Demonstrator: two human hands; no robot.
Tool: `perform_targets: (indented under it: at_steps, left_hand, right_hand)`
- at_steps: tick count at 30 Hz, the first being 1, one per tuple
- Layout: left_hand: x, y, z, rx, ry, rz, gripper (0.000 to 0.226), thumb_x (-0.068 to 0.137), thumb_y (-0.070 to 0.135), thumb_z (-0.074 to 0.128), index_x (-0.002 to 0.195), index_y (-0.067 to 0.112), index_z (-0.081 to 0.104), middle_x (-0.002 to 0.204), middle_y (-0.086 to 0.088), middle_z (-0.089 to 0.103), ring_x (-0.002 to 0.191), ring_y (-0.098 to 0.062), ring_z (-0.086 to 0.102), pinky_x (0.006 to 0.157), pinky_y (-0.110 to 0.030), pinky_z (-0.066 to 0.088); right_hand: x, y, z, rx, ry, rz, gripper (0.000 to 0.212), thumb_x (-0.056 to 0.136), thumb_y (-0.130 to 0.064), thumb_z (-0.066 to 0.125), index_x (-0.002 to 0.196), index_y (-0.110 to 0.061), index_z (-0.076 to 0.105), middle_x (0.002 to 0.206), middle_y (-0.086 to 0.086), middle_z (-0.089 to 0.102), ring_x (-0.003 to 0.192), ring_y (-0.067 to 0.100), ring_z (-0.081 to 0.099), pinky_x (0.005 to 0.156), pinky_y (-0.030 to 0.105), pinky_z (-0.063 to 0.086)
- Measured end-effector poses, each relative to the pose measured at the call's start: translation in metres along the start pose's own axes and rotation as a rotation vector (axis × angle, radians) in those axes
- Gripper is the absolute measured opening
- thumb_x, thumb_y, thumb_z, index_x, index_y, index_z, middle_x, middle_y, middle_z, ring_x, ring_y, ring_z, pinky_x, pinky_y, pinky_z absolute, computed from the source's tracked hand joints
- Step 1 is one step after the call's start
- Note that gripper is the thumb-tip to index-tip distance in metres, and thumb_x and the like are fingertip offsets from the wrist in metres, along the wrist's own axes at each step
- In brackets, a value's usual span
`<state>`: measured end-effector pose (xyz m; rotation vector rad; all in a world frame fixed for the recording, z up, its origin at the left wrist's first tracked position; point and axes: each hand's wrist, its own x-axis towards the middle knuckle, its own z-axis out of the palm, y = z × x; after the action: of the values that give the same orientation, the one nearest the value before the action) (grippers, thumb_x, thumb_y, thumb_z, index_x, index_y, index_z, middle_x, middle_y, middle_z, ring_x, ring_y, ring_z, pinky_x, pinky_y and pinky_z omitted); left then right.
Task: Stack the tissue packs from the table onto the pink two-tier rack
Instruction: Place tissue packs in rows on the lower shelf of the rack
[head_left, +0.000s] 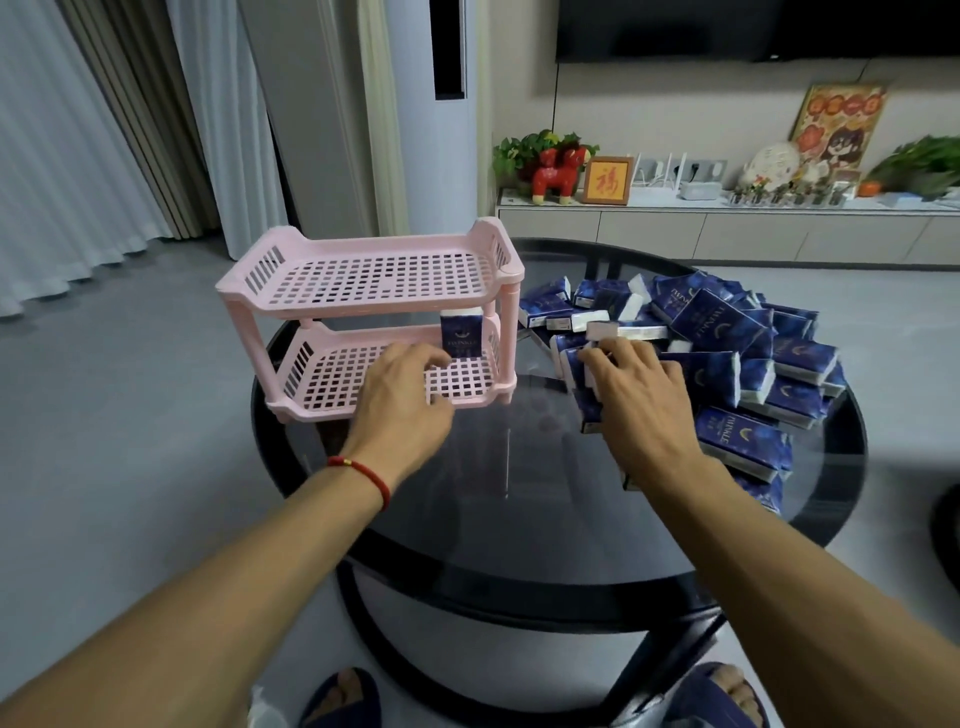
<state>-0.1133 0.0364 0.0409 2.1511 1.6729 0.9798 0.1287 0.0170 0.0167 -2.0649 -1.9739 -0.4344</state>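
Both arms are reaching out over the glass table (519, 519). Left hand (400, 400) is hovering loose and empty at the pink rack (374, 317)'s lower tier, where 1 tissue pack (461, 333) is standing upright. Right hand (636, 387) is gripping a pack (584, 384) at the edge of the blue pile (727, 353).

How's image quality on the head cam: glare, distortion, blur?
Head view: dim, even indoor light; soft glare streaks on the glass table; wide-angle bending at the edges, curtains bowed; pink rack, tissue packs and both hands sharp enough; background shelf slightly soft.
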Motion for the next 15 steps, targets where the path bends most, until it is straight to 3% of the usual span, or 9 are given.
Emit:
perform_targets:
  at_steps: [3, 6, 9, 12, 15]
  left_hand:
    - [-0.024, 0.019, 0.007, -0.123, -0.027, 0.069, 0.041, 0.080, -0.002, 0.068, 0.117, 0.016, 0.070, 0.115, 0.000, 0.066, 0.107, -0.018, 0.063, 0.096, -0.037, 0.056]
    - [-0.033, 0.036, 0.021, -0.357, -0.183, 0.011, 0.044, 0.084, 0.012, 0.076, 0.123, 0.025, 0.064, 0.118, 0.007, 0.068, 0.109, -0.010, 0.066, 0.090, -0.026, 0.059]
    - [-0.035, 0.049, 0.037, -0.516, -0.279, -0.033, 0.063, 0.078, 0.031, 0.083, 0.132, 0.036, 0.053, 0.123, 0.009, 0.067, 0.112, -0.010, 0.067, 0.092, -0.029, 0.058]
    - [-0.034, 0.056, 0.048, -0.544, -0.208, -0.145, 0.058, 0.083, 0.019, 0.081, 0.132, 0.032, 0.052, 0.120, 0.007, 0.066, 0.108, -0.011, 0.065, 0.085, -0.022, 0.056]
    - [-0.032, 0.054, 0.056, -0.634, -0.195, -0.279, 0.041, 0.084, 0.012, 0.079, 0.112, 0.029, 0.054, 0.108, -0.002, 0.071, 0.099, -0.021, 0.070, 0.086, -0.041, 0.061]
  right_hand:
    - [0.003, 0.004, -0.009, -0.016, 0.114, -0.040, 0.056, 0.084, -0.020, 0.076, 0.135, -0.022, 0.054, 0.136, 0.006, 0.053, 0.125, 0.029, 0.048, 0.095, 0.045, 0.041]
    - [-0.003, -0.008, -0.027, 0.335, 0.232, 0.009, 0.053, 0.082, -0.031, 0.079, 0.130, -0.022, 0.057, 0.124, 0.005, 0.054, 0.113, 0.024, 0.052, 0.091, 0.039, 0.045]
    - [-0.017, -0.030, -0.043, 0.743, 0.107, 0.157, 0.047, 0.081, -0.049, 0.079, 0.118, -0.024, 0.061, 0.109, -0.005, 0.059, 0.095, 0.009, 0.057, 0.081, 0.024, 0.050]
    - [-0.026, -0.033, -0.050, 0.876, -0.136, 0.185, 0.042, 0.083, -0.055, 0.074, 0.109, -0.024, 0.064, 0.086, -0.012, 0.063, 0.074, 0.002, 0.059, 0.061, 0.014, 0.048]
    - [-0.022, -0.009, -0.047, 0.774, -0.035, 0.242, 0.035, 0.092, -0.047, 0.068, 0.116, -0.021, 0.065, 0.098, -0.008, 0.067, 0.088, 0.008, 0.065, 0.077, 0.028, 0.057]
